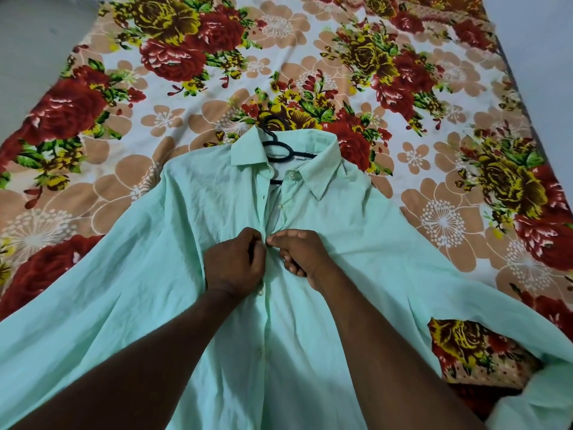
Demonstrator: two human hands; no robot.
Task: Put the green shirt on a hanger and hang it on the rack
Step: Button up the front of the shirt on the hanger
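The light green shirt (173, 259) lies front up on the bed, collar at the far end and sleeves spread to both sides. A black hanger (277, 148) sits inside it, with its hook sticking out past the collar onto the bedsheet. The top of the front placket is parted; lower down it lies together. My left hand (233, 262) and my right hand (299, 253) meet at the placket in the chest area. Each pinches one edge of the shirt front at a button. No rack is in view.
A floral bedsheet (310, 57) in red, yellow and peach covers the bed under the shirt. Pale floor or wall shows at the far left (34, 38) and far right edges.
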